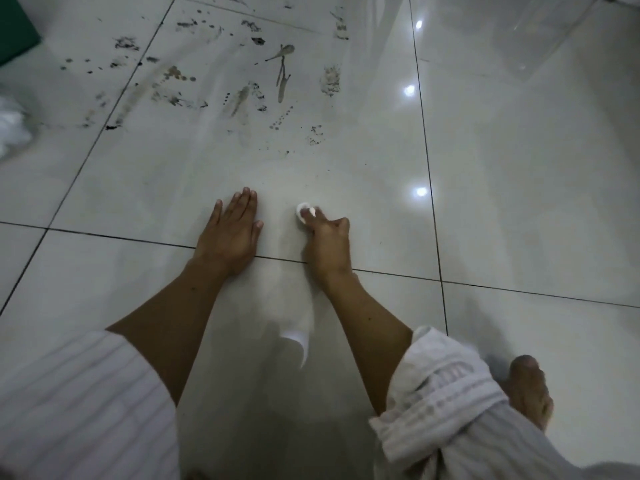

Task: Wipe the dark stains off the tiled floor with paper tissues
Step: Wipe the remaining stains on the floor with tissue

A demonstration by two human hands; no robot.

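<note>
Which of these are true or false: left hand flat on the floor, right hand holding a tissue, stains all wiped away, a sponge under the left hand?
1. The left hand lies flat on the floor. True.
2. The right hand presses a small tissue to the tile. True.
3. The stains are all wiped away. False: many dark marks remain beyond the hands.
4. A sponge sits under the left hand. False: nothing shows under it.
</note>
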